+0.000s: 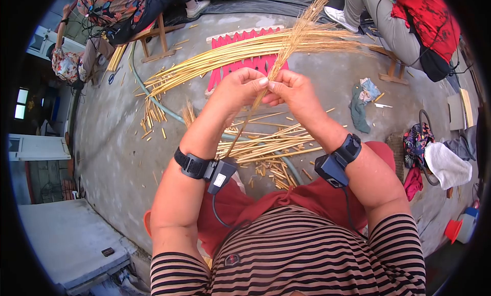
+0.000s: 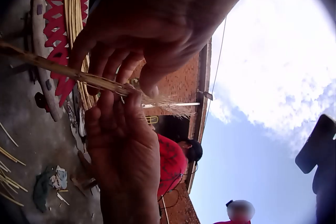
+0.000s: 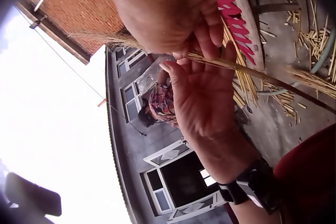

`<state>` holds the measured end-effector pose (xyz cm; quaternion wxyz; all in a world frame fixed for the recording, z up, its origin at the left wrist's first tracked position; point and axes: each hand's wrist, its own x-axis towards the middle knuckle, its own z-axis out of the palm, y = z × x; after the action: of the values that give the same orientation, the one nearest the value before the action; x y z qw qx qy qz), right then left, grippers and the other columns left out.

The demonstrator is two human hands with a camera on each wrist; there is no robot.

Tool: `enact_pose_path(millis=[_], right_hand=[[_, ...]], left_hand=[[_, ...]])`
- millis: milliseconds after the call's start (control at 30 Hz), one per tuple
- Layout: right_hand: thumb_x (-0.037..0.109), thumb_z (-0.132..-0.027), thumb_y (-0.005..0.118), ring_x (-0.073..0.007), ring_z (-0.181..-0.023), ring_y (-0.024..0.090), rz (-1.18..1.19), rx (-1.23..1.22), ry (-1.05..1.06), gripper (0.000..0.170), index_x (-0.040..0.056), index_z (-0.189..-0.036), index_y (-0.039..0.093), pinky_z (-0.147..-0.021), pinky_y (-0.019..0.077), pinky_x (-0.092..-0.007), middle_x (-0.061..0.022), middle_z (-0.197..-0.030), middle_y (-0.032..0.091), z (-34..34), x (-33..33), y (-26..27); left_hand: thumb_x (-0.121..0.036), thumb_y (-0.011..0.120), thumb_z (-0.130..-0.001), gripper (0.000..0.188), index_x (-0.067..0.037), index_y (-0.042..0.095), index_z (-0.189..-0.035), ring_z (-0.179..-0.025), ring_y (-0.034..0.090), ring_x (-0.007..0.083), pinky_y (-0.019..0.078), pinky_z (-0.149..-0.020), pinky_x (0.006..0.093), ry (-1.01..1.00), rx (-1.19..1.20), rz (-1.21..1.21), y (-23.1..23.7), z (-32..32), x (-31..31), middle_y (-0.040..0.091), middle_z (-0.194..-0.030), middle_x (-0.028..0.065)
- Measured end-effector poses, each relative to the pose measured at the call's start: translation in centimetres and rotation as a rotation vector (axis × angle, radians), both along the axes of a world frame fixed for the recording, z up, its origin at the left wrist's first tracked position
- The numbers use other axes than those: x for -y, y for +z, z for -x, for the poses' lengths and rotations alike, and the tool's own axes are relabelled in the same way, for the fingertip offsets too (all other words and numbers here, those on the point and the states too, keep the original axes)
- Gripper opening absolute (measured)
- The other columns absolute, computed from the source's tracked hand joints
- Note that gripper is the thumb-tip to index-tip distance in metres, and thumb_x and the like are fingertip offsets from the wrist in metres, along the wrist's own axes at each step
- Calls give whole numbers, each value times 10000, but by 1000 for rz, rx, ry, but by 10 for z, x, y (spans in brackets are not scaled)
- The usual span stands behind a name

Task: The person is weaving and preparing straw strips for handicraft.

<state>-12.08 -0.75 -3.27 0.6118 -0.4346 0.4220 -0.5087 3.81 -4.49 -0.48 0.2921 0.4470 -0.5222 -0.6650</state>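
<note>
Both hands meet in front of the body around one long broomcorn stalk. Its bushy seed head fans out beyond them, while the thin stem slants back toward the lap. My left hand pinches the stalk with its thumb on top. Right beside it, my right hand pinches the same stalk near the base of the bristles, thumb and fingertips close to the left thumb. In the right wrist view the stalk crosses the fingers of both hands.
Beyond the hands, a bundle of long stalks lies across a low rack with pink zigzag cloth. Loose stalks and cut pieces litter the ground by a hose. Other people sit on wooden stools. Rags lie right.
</note>
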Motion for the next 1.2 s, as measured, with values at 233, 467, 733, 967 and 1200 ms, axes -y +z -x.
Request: enact_pose_path(millis=[233,467,733,967,1200], right_hand=[[119,-875,558,-119,-665,622,51,-74,-49,123,0,-876,589,-585,493,-226,-68,-789,632,11,4,10],[86,-878,539,-124,-659,628,53,-22,-43,110,-16,-872,577,-563,495,-222,-78,-794,632,9,1,12],[84,-887,523,-110,-662,615,74,-1,-51,108,-10,-897,576,-579,490,-215,-73,-808,631,6,-1,13],[91,-890,516,-73,-658,552,110,-42,-14,121,16,-960,581,-590,453,-210,-34,-805,611,9,-5,15],[94,-869,548,-60,-645,524,54,-112,10,141,14,-982,574,-554,427,-189,-9,-808,583,9,-6,18]], left_hand=[[-99,590,-848,71,-35,571,-872,-571,547,83,437,-522,196,42,86,96,0,1,-15,606,-721,33],[-143,557,-869,110,-58,593,-809,-532,497,57,373,-471,178,113,97,167,8,2,-21,595,-663,16],[-171,535,-884,133,-50,582,-858,-535,494,66,379,-477,187,179,39,158,7,2,-26,592,-674,27],[-202,529,-900,165,-48,587,-902,-570,499,66,392,-514,177,76,-119,-37,10,-5,-25,578,-699,15],[-186,574,-872,134,-57,599,-896,-570,475,55,388,-527,185,18,-22,-4,5,-9,-21,538,-683,-26]])
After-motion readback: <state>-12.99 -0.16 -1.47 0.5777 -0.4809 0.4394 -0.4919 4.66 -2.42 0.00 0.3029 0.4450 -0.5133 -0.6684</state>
